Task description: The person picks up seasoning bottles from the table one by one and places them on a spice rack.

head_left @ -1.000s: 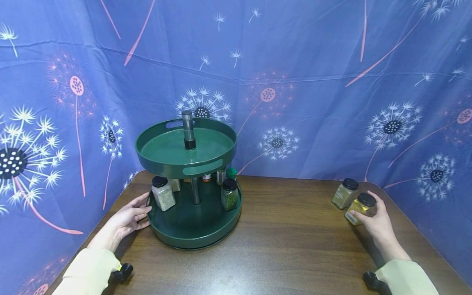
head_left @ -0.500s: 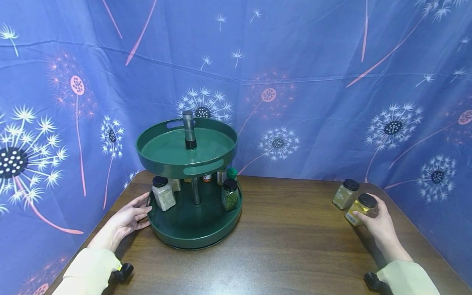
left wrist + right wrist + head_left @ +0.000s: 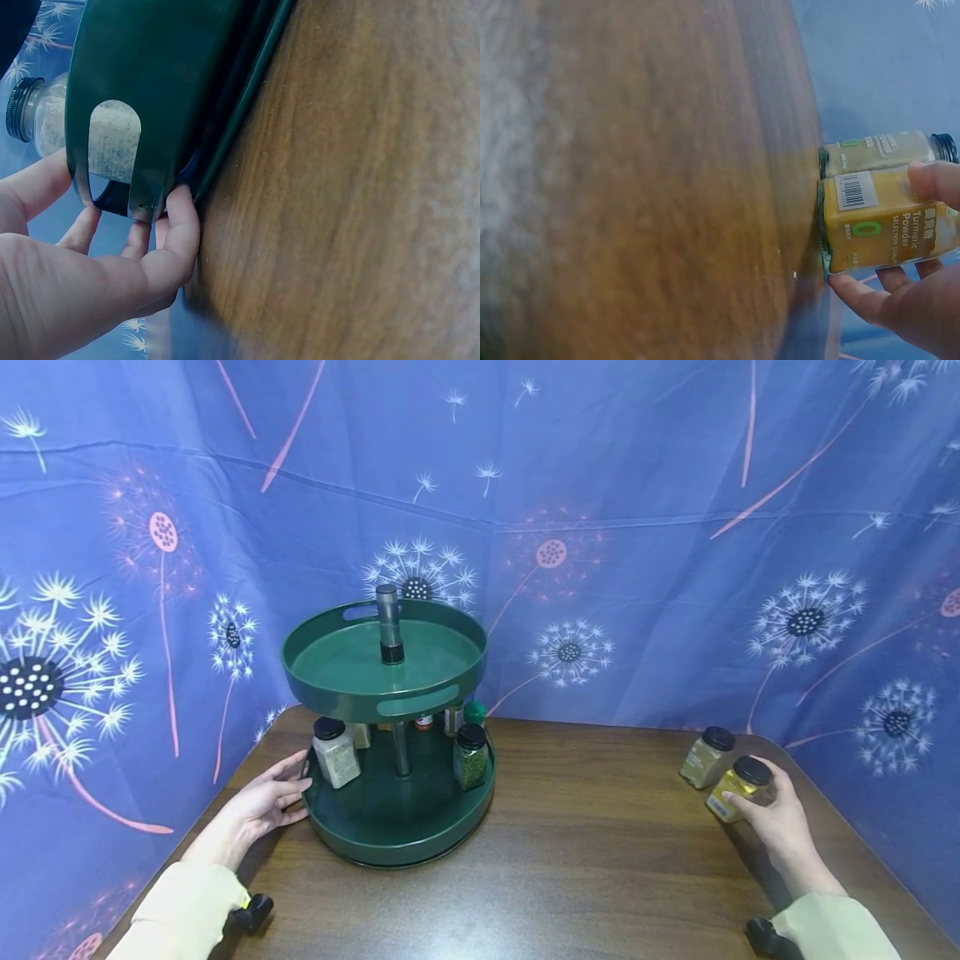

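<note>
My right hand (image 3: 780, 818) grips a jar of turmeric powder (image 3: 732, 795) with a black lid, its thumb and fingers on opposite sides. The jar stands upright on the table at the right; its label (image 3: 900, 232) shows in the right wrist view. Close beside it stands a paler spice jar (image 3: 703, 762). At the left, my left hand (image 3: 255, 810) rests its spread fingertips against the outer wall of a two-tier green turntable (image 3: 397, 843). In the left wrist view those fingers (image 3: 180, 232) lie around the slot in the lower tray's wall.
The lower tray carries a white-grey spice jar (image 3: 336, 760), a green herb jar (image 3: 470, 764) and several others partly hidden at the back. The upper tray (image 3: 337, 652) overhangs them around a metal post (image 3: 388, 618). Patterned blue cloth (image 3: 637, 460) surrounds the wooden table (image 3: 585, 843).
The head view has shifted slightly. Both hands, the jars and the turntable keep their places.
</note>
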The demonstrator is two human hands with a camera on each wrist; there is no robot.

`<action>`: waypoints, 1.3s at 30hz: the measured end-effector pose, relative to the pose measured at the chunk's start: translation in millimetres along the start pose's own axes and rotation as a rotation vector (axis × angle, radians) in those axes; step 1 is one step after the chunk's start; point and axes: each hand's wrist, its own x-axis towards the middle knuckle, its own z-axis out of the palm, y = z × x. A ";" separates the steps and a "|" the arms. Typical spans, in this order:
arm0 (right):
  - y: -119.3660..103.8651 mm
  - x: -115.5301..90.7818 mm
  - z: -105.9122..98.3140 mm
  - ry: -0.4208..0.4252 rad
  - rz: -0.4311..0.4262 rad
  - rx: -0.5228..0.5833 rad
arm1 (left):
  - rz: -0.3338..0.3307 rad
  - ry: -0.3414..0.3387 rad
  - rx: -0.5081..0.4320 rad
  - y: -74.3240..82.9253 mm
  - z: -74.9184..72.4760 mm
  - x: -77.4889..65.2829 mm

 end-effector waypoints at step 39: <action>-57.4 11.2 -20.6 -0.121 -0.166 -0.094 | -0.024 -0.008 0.019 2.3 0.1 -0.9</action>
